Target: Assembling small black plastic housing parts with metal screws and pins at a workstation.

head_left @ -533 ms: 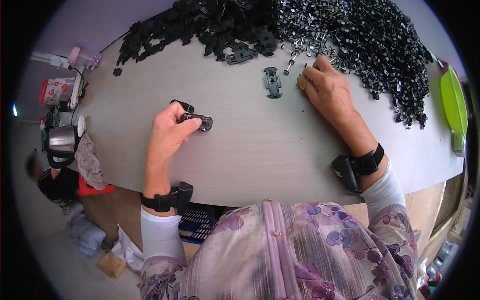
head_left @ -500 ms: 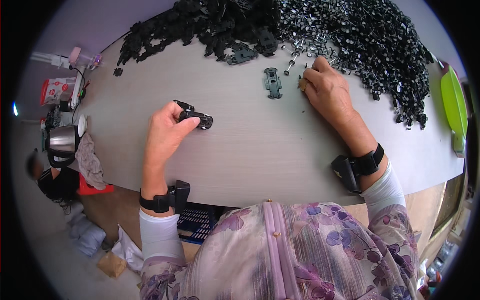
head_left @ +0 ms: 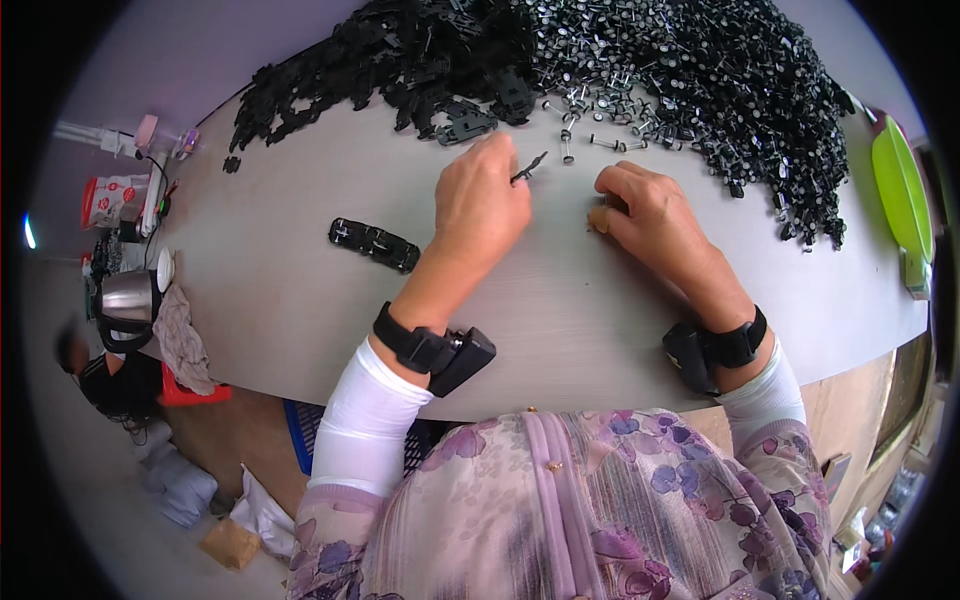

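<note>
My left hand (head_left: 480,195) is closed on a thin dark toy car chassis (head_left: 530,167), held tilted with its edge showing between the fingers. To the right, my right hand (head_left: 650,208) is low over the table, fingers curled and thumb pressed in. A tan cover sits on a digit of that hand; anything within its grip is hidden. Left of my left forearm, black toy car chassis (head_left: 374,244) with silvery axle parts lie end to end on the table. Several loose wheel axles (head_left: 568,148) lie beyond the hands.
A heap of black chassis (head_left: 400,70) covers the far left of the table (head_left: 520,330). Beside it spreads a large pile of wheel axles (head_left: 700,90). A green basin (head_left: 897,190) stands at the right edge. At left are a kettle (head_left: 128,298), a cloth (head_left: 182,340) and a person (head_left: 115,385).
My left hand has left the black chassis on the table and moved right, picking up the chassis that lay near the middle. My right hand has drawn back slightly from the axle pile.
</note>
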Demonstrator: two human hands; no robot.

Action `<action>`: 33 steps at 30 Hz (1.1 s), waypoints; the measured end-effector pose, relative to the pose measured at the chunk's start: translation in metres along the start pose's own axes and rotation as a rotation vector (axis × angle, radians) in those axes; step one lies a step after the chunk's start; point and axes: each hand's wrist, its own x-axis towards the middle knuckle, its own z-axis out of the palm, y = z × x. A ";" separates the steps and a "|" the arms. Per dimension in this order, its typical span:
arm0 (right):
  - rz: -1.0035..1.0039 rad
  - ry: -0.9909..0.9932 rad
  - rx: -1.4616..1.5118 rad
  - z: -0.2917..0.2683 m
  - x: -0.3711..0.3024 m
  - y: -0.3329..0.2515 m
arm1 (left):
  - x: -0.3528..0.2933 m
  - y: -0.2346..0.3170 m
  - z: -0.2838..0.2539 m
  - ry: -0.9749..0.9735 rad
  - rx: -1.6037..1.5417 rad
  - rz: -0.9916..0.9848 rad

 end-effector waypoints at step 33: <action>-0.222 0.073 0.212 -0.008 -0.002 -0.014 | -0.029 -0.005 -0.010 -0.542 -1.460 -0.575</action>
